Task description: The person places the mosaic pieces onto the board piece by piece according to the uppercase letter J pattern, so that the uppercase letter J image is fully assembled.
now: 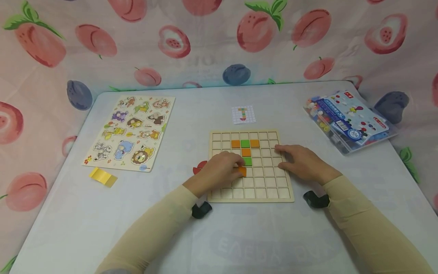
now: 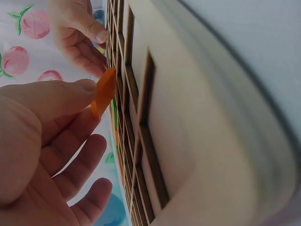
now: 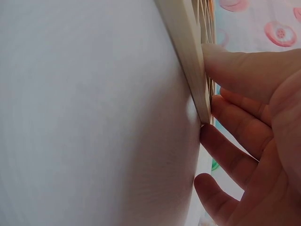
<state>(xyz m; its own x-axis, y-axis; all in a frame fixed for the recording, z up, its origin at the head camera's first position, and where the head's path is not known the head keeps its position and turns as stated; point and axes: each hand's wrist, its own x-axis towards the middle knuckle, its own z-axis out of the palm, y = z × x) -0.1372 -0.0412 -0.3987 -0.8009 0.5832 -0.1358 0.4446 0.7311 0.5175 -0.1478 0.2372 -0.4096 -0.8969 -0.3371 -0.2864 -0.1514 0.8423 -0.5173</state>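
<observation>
Between thumb and forefinger, my left hand (image 1: 219,169) pinches an orange square tile (image 2: 104,92), tilted over the wooden grid board (image 1: 263,195). In the head view this tile is just below a green tile (image 1: 247,161) in the same column. Above that green one sit an orange tile (image 1: 246,152) and a row with a green tile (image 1: 245,143) between two orange ones. My right hand (image 1: 304,161) rests its thumb and fingertips at the board's right edge, fingers loosely bent. Red pieces (image 1: 200,166) show left of the board, partly hidden by my left hand.
Behind the board lies a small card (image 1: 243,114) printed with a coloured grid pattern. An animal puzzle board (image 1: 131,133) and a folded yellow strip (image 1: 103,177) are at the left. A clear plastic case (image 1: 350,121) with colourful pieces is at the back right.
</observation>
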